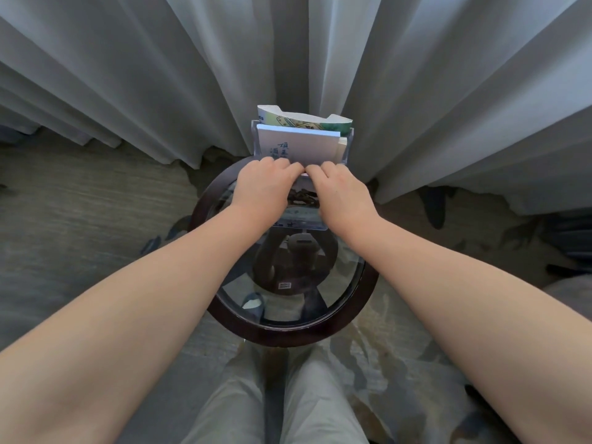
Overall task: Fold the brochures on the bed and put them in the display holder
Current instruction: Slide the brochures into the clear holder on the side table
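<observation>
Topping a glass table (288,332) — display holder (349,139), curtains (128,75) behind.

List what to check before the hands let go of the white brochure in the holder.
1. White brochure stands upright at the front of the display holder: ok.
2. Its lower edge is seated fully: cannot tell, the hands cover it.
3. Left hand and right hand both hold its lower edge, fingers curled: ok.
4. Green brochure behind it sits flat: not ok, its top bows and sticks up.
5. Holder rests on the glass table: ok.
</observation>
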